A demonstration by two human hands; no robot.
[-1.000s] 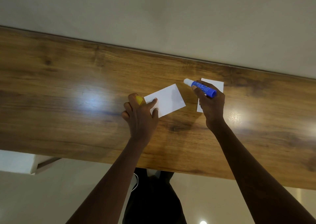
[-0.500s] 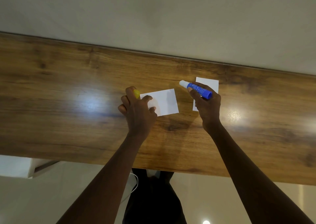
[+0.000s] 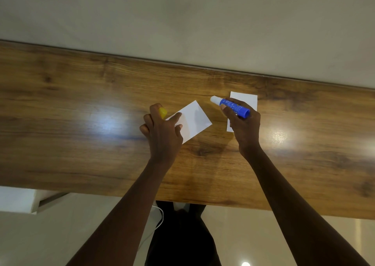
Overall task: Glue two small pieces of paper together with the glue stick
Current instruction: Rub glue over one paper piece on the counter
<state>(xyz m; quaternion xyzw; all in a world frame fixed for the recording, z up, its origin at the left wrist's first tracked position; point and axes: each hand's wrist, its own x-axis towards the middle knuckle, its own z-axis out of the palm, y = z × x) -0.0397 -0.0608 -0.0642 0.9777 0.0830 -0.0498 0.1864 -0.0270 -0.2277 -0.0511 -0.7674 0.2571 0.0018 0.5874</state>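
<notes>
On glossy brown wooden tabletop (image 3: 81, 144), found left hand (image 3: 162, 131) pinning tilted white rectangular paper (image 3: 194, 119) by fingertip, and right hand (image 3: 243, 127) partly covering second white paper piece (image 3: 246, 99). Saw right fingers clenched round uncapped blue glue stick (image 3: 233, 107), left fingers curled round small yellow cap (image 3: 163, 112). Judged risk: lightly pinned sheet sliding under stroke. Could not discern glue on either sheet.

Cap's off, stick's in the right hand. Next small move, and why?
Probably lower the glue stick so its white tip meets the tilted paper. The right hand holds it uncapped, aimed at that sheet; the left hand, holding the yellow cap, presses the sheet down.
</notes>
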